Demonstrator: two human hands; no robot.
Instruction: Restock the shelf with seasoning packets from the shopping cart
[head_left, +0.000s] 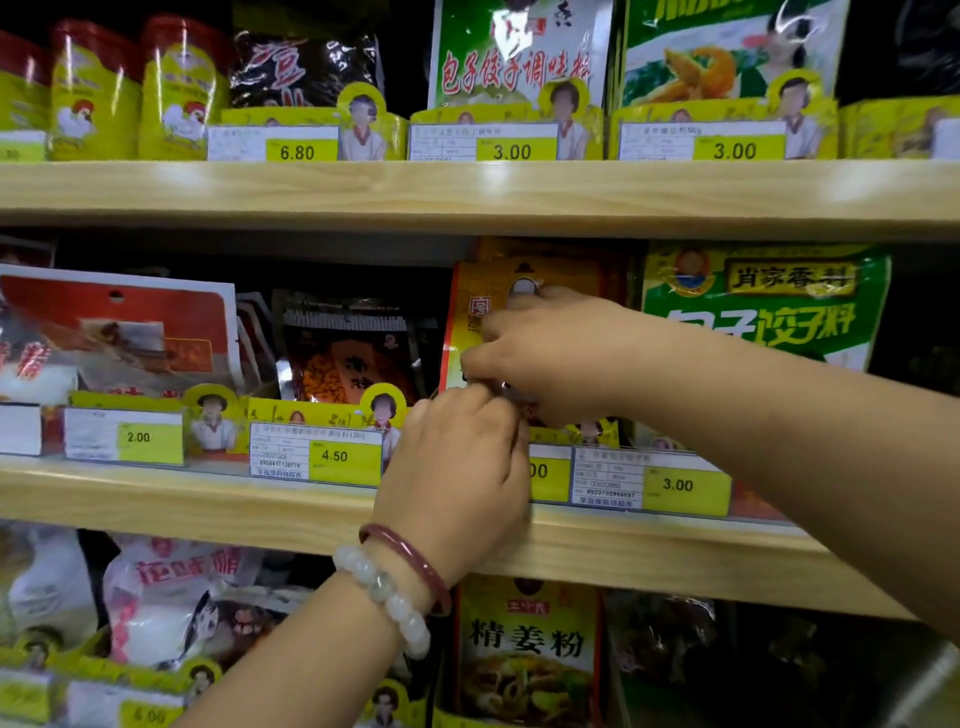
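A yellow-orange seasoning packet (478, 291) stands upright in the middle shelf (208, 499), between a dark packet (353, 353) and a green packet (769, 306). My right hand (556, 353) reaches in from the right and its fingers close over the front of the yellow-orange packet. My left hand (457, 467), with two bracelets on the wrist, comes up from below and pinches the packet's lower edge at the shelf front. The shopping cart is out of view.
Yellow price-tag holders (332, 452) line each wooden shelf edge. The top shelf (467, 192) holds red-lidded cans (93, 93) and green packets. White bags (171, 587) and a yellow ginger-powder packet (524, 649) fill the bottom row.
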